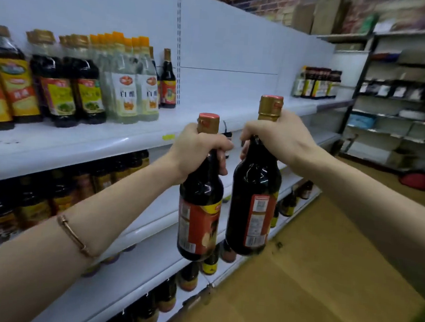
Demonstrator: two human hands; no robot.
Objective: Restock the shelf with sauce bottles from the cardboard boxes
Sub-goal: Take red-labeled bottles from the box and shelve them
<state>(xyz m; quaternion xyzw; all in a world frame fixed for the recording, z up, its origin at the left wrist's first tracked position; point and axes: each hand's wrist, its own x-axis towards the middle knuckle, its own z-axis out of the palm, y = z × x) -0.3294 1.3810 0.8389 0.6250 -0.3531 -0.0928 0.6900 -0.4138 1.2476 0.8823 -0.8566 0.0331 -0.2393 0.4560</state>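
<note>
My left hand (199, 148) grips the neck of a dark sauce bottle (198, 217) with a red-orange label and gold cap. My right hand (276, 136) grips the neck of a second, like bottle (253, 206), held slightly higher. Both bottles hang upright in the air in front of the white shelf (87, 137). On that shelf one matching bottle (168, 80) stands alone at the end of a row, with bare shelf to its right. No cardboard box shows plainly.
Large soy and vinegar bottles (126, 79) fill the shelf's left part. A small group of bottles (317, 82) stands far right. Lower shelves (152, 222) carry dark bottles. Wooden floor (324, 269) lies to the right; another rack (399, 98) stands beyond.
</note>
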